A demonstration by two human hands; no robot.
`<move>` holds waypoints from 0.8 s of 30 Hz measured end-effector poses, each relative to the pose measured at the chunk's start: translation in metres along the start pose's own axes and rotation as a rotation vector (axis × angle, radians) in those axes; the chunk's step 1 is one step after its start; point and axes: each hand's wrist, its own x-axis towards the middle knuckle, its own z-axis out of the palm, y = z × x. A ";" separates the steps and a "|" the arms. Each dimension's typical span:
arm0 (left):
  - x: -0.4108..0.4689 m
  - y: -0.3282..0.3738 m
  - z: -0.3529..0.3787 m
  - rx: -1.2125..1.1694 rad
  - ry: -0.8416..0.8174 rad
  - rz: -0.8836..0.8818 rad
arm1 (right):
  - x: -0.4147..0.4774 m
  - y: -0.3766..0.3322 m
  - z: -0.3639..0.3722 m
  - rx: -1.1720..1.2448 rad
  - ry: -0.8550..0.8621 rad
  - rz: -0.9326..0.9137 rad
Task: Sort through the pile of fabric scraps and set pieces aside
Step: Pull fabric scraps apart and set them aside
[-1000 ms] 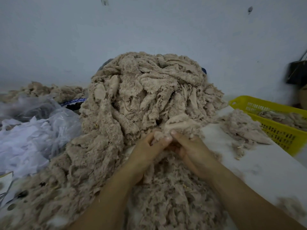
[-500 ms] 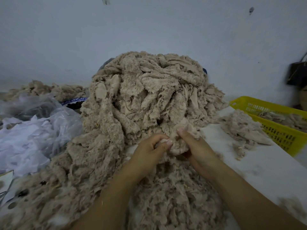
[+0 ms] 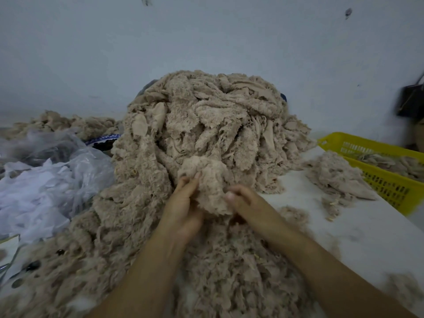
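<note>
A tall pile of beige, fuzzy fabric scraps [image 3: 206, 125] fills the middle of the white table [image 3: 358, 228] and spreads toward me. At its front, both hands hold one bunched scrap [image 3: 207, 180]. My left hand [image 3: 183, 210] grips the scrap's left side, fingers pointing up along it. My right hand [image 3: 243, 200] pinches its lower right edge with curled fingers. A small heap of set-aside scraps [image 3: 337, 177] lies to the right on the table.
A yellow plastic basket [image 3: 394, 180] with more scraps stands at the right edge. Clear plastic bags with white material [image 3: 43, 180] lie at the left, another beige heap [image 3: 62, 125] behind them. A dark object [image 3: 410, 99] hangs on the wall at right.
Both hands have lifted a bunched scrap out of the pile's front. The left hand moved up along its left side; the right hand slid down to its lower right edge.
</note>
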 end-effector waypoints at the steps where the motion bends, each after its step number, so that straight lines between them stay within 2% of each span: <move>1: 0.001 -0.002 0.000 -0.001 -0.008 0.006 | 0.000 -0.001 0.004 -0.042 -0.046 0.004; 5: 0.002 -0.005 0.001 -0.021 -0.061 0.017 | 0.005 0.011 0.001 -0.205 -0.029 0.007; 8: 0.003 -0.003 0.000 -0.033 -0.068 0.004 | 0.007 0.016 -0.009 -0.266 0.068 0.051; 12: 0.004 -0.002 -0.005 0.038 0.017 0.003 | 0.005 0.008 -0.013 -0.051 0.264 0.080; 14: 0.007 -0.005 -0.008 0.184 0.072 0.018 | 0.005 0.007 -0.015 0.100 0.323 0.105; 16: 0.006 -0.008 -0.009 0.432 0.089 0.073 | 0.005 0.006 -0.017 0.241 0.349 0.122; 19: 0.001 -0.017 -0.008 0.869 -0.028 0.204 | 0.007 0.003 -0.015 0.377 0.363 0.122; 22: -0.007 -0.025 -0.005 1.090 -0.225 0.243 | 0.011 0.008 -0.018 0.401 0.373 0.125; 24: -0.005 -0.027 -0.007 1.260 -0.257 0.288 | 0.012 0.010 -0.018 0.406 0.379 0.136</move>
